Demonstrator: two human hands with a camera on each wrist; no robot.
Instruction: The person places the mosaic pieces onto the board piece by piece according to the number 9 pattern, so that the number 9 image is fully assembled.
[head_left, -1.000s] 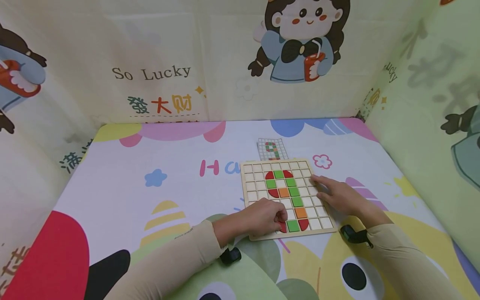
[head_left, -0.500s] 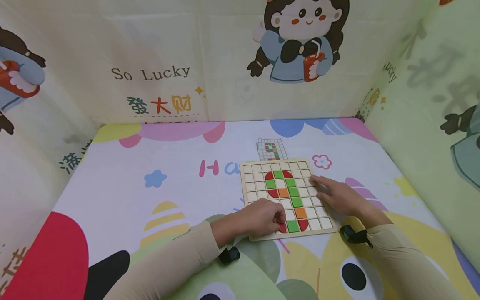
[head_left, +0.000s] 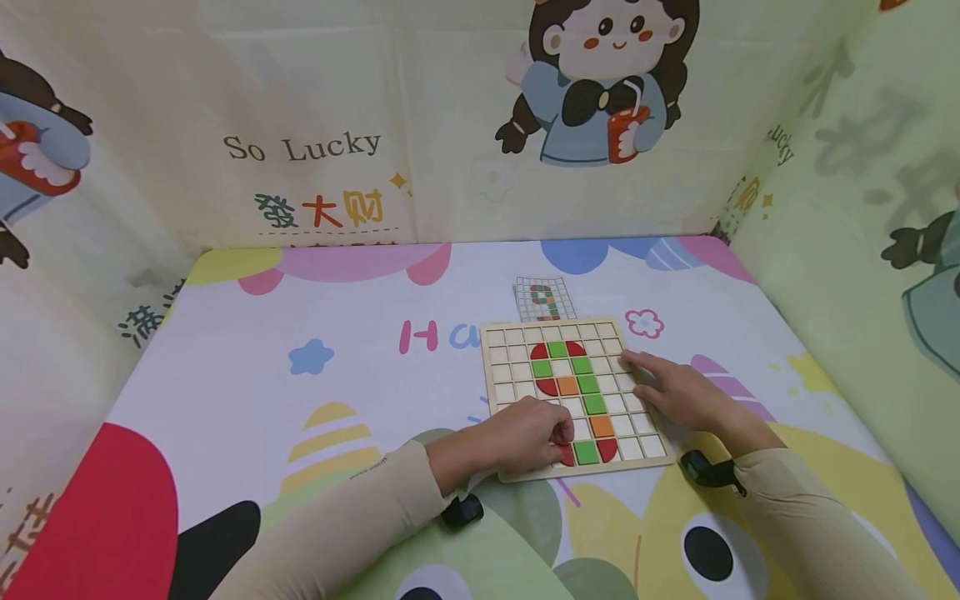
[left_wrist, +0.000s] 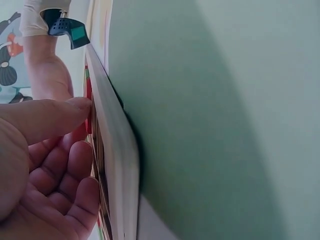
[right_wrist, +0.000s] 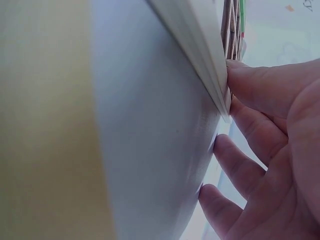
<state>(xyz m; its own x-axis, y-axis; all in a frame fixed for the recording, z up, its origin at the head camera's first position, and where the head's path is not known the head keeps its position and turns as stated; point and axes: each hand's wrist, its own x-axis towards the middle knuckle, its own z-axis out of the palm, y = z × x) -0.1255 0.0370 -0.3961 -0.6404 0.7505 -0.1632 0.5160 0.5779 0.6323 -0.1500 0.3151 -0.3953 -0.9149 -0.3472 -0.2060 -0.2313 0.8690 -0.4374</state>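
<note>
A wooden grid board (head_left: 510, 350) lies on the mat, with green, red and orange tiles (head_left: 570, 375) forming a figure among white cells. My left hand (head_left: 558, 437) has its fingers curled at the board's near edge, where they pinch a red tile (head_left: 567, 456) in the bottom row. In the left wrist view the thumb (left_wrist: 55, 117) touches that red tile (left_wrist: 88, 97) beside the board's edge (left_wrist: 117, 150). My right hand (head_left: 637, 371) rests flat on the board's right side with straight fingers. Its thumb (right_wrist: 270, 85) is against the board's rim (right_wrist: 200, 45).
A small pattern card (head_left: 542, 300) lies just behind the board. The colourful cartoon mat (head_left: 300, 358) covers the table, and printed fabric walls (head_left: 315, 142) close it in at the back, left and right.
</note>
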